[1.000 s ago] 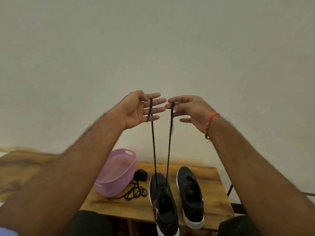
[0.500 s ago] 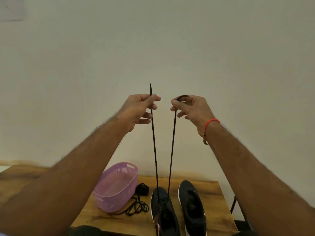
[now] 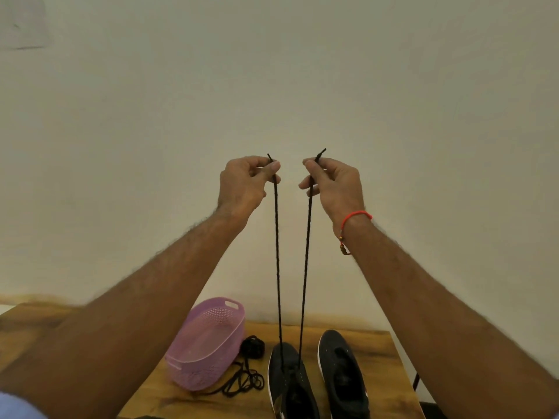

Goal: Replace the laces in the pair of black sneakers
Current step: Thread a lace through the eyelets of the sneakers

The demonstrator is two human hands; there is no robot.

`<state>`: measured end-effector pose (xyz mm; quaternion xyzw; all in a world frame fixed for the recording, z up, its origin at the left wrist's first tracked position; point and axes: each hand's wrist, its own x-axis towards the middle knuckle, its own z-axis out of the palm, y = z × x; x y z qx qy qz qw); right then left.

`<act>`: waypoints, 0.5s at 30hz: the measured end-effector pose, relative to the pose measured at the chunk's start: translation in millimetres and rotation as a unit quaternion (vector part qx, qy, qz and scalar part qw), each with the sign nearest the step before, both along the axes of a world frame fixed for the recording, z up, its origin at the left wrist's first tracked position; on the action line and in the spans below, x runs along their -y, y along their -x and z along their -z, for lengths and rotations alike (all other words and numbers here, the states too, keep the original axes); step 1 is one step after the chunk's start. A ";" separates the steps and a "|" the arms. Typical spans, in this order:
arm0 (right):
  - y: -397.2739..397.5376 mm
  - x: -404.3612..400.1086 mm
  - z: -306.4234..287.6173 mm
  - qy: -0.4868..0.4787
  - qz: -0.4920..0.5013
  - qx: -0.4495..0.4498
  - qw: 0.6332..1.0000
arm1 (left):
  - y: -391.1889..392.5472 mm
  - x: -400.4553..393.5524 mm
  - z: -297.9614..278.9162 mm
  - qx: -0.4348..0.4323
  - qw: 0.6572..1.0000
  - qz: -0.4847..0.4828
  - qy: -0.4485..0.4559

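Two black sneakers with white soles stand side by side on the wooden table, the left sneaker (image 3: 290, 385) and the right sneaker (image 3: 341, 376). A black lace (image 3: 276, 267) runs through the left sneaker's front eyelets, and both of its ends rise straight up, pulled taut. My left hand (image 3: 245, 182) pinches the left end near its tip. My right hand (image 3: 335, 184) pinches the right end the same way, level with the left hand. The right sneaker has no lace in it.
A lilac plastic basket (image 3: 208, 343) lies tilted on the table (image 3: 378, 346) left of the sneakers. Beside it lie a loose black lace (image 3: 242, 381) and a small coiled black bundle (image 3: 252, 347). A plain wall rises right behind the table.
My fingers went from straight, with the lace draped over them, to pinching both ends. The ends now stick up above my fingers, and the hands are level.
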<state>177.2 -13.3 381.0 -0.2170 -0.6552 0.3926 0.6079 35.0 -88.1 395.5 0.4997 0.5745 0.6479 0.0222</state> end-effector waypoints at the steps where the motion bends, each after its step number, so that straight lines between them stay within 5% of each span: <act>1: 0.9 -0.6 -0.8 -0.001 0.001 0.000 1.000 | 1.1 -3.7 0.5 -0.008 1.000 -0.006 -0.003; 15: 15.9 -12.0 -19.7 -0.125 0.104 0.108 0.981 | 2.0 -19.0 -7.1 -0.206 0.963 -0.172 0.016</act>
